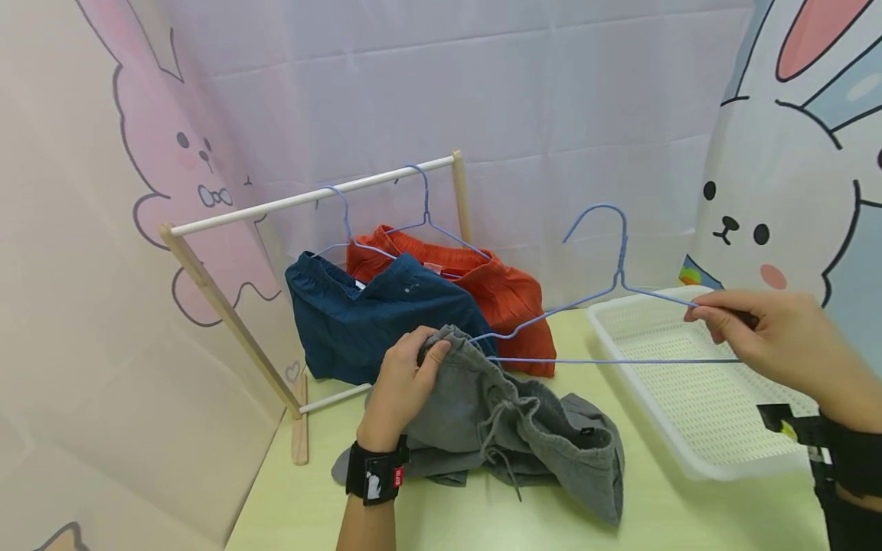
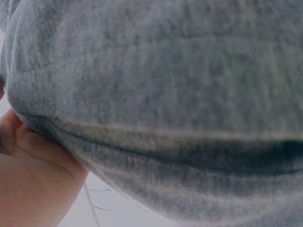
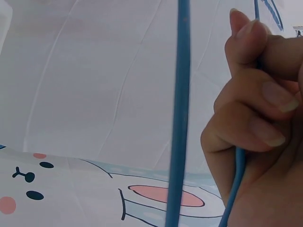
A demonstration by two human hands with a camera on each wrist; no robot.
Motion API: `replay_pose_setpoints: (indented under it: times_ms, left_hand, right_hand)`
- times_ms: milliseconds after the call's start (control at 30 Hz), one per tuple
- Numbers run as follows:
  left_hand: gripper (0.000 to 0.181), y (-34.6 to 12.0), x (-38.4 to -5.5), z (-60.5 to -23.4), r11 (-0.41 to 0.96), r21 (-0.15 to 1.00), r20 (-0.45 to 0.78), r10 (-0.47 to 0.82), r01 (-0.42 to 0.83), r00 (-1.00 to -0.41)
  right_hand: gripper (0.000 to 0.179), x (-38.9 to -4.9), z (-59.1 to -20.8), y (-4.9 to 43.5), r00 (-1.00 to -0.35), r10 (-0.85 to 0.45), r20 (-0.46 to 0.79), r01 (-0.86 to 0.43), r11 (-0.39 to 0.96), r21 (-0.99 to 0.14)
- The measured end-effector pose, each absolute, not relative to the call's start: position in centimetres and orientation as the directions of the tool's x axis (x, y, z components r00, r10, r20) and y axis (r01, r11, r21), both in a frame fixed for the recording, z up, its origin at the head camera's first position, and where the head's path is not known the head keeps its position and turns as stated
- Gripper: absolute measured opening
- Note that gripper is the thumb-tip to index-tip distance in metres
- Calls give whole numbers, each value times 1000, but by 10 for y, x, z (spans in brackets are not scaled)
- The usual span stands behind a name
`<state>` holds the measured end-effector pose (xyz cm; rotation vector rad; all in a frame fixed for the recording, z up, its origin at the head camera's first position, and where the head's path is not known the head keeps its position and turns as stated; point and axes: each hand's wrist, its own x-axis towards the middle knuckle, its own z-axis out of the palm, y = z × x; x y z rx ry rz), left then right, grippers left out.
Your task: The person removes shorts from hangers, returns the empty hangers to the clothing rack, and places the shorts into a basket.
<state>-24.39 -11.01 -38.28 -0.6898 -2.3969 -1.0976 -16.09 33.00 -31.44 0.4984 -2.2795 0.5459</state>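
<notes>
Grey drawstring shorts (image 1: 462, 405) lie bunched over the table, their waistband lifted at the left end. My left hand (image 1: 403, 383) grips that waistband end, thumb on top; the left wrist view is mostly filled by the grey cloth (image 2: 165, 85). A blue wire hanger (image 1: 622, 264) is held hook-up by my right hand (image 1: 772, 337), which grips its right shoulder. The hanger's left end reaches into the shorts' waist opening near my left thumb and is hidden there. In the right wrist view, curled fingers (image 3: 255, 109) wrap the wire.
A rack with a white rail (image 1: 310, 199) and wooden posts stands at the back left. Blue shorts (image 1: 386, 321) and orange shorts (image 1: 517, 298) hang from it on blue hangers. A white plastic basket (image 1: 678, 444) stands on the right, below my right hand.
</notes>
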Motion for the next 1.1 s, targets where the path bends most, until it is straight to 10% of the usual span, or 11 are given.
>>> replay_pose_setpoints:
  times_ms: [433,1100]
  left_hand:
    - [32,-106,-243,-387,581,573,511,298,578,-806]
    - [30,-86,-228,-418,528,592,501,350,609,-791]
  right_hand:
    - [18,-151,-300,329,-671,-104,734,-476,819,-319]
    - [29,-181,-258,205,-629,-348,695,-659,713,-239]
